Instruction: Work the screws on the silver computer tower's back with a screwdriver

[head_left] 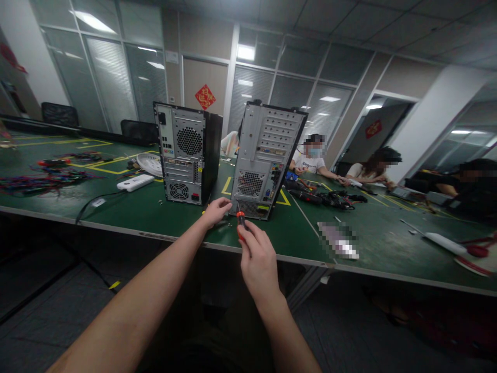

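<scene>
On the green worktable [186, 220] stands the tall desktop tower [250, 145], rear side facing us! Left of it, a second desktop tower [180, 168]. Right hand [259, 254] in front of the tall one, wrapped around a red-and-black screwdriver [241, 220] pointing at its lower rear; left hand [216, 212] by its lower left corner, grip unclear.

The screwdriver [241, 219] is orange-red and black, both computer towers [251, 155] grey and black, the tabletop [373, 248] yellow-lined green.

A white power strip [135, 183] lies near tangled wires [48, 180]; a diamond sign [205, 97] (red, gold-lettered) hangs beyond.
</scene>
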Available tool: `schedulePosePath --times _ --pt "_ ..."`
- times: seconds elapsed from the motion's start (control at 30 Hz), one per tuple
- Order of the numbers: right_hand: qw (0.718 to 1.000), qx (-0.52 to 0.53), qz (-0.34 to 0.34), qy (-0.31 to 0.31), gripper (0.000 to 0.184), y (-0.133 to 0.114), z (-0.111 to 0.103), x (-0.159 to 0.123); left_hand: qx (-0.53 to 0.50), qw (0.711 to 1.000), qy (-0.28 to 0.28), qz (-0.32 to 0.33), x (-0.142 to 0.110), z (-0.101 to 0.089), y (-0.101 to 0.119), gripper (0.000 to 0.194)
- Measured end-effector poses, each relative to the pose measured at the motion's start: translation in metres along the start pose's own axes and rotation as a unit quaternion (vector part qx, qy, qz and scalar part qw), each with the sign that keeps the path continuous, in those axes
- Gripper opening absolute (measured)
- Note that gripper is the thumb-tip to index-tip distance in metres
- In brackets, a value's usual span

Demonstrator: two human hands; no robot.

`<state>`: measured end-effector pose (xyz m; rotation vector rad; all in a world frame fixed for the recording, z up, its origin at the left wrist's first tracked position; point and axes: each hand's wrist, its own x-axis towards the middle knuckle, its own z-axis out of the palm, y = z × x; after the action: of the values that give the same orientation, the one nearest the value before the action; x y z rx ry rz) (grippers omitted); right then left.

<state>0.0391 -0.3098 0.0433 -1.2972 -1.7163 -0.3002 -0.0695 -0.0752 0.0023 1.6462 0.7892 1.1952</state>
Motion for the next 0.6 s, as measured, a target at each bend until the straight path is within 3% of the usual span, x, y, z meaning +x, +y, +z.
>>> schedulePosePath --times 0.23,0.6 --pt "0.999 -0.015 -0.02 -0.042 0.053 -0.0025 -0.0024 0.0007 0.011 1.0 -0.002 0.005 0.0 -0.001 -0.0002 0.031" --pt "0.993 0.072 0.074 0.06 0.025 0.0005 0.0061 -0.0018 0.006 1.0 0.002 0.002 0.001 -0.0006 -0.0014 0.032"
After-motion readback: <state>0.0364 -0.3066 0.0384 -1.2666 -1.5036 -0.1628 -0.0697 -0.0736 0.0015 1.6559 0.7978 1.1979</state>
